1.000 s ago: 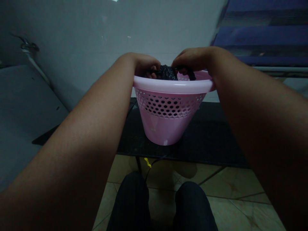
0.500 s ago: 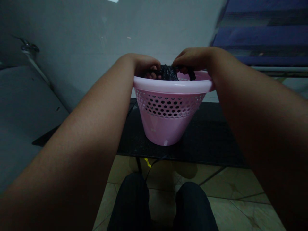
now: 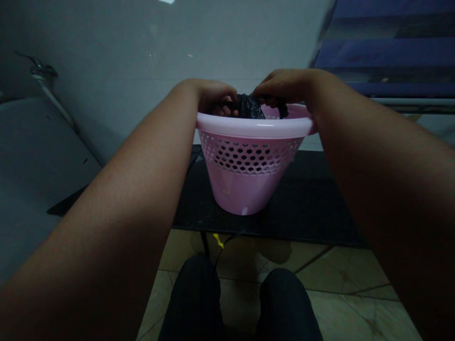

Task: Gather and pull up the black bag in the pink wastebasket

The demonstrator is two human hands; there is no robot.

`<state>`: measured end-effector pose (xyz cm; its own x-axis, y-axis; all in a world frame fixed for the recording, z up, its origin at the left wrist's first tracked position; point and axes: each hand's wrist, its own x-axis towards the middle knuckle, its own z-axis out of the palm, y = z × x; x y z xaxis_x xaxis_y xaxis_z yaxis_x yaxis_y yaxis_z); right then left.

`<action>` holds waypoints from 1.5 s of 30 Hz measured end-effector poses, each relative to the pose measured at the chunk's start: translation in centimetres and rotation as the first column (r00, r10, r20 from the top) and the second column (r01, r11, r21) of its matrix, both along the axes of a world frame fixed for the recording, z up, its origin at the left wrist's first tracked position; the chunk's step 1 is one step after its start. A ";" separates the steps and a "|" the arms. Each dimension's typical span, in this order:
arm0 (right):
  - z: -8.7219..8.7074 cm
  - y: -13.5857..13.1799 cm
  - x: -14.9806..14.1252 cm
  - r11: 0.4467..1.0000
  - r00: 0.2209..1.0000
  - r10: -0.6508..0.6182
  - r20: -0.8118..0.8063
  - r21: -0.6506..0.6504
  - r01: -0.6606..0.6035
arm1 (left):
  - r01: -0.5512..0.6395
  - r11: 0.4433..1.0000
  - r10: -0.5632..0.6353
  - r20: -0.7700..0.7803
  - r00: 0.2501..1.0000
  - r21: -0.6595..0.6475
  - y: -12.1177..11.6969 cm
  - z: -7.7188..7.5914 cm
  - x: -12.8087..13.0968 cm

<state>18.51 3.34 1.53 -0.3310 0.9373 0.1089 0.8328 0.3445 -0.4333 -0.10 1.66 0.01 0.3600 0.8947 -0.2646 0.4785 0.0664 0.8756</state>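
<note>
Nothing has shifted: both hands, left (image 3: pixel 213 94) and right (image 3: pixel 284 87), stay clenched on the black plastic bag (image 3: pixel 249 106) stretched sideways between them, above the pink basket (image 3: pixel 250 161).

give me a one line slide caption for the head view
Both hands, left and right, grip a black bag over a pink basket on a dark table.

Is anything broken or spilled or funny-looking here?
Nothing stands out. The pink basket stands upright on the dark table, unbroken, with nothing spilled around it. The left hand and right hand both grip a crumpled black bag at the basket's top. The room is dim, so small flaws could hide.
</note>
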 end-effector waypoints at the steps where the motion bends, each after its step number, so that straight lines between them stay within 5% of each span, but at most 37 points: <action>1: 0.0 0.0 0.0 1.000 1.000 0.001 0.003 0.001 -0.001 | -0.004 1.000 0.004 0.001 1.000 0.009 -0.1 0.0 0.0; 45: 0.3 0.3 0.2 0.992 0.984 -0.074 0.160 0.116 0.055 | 0.012 0.996 -0.004 -0.102 0.995 0.085 -1.1 0.1 0.2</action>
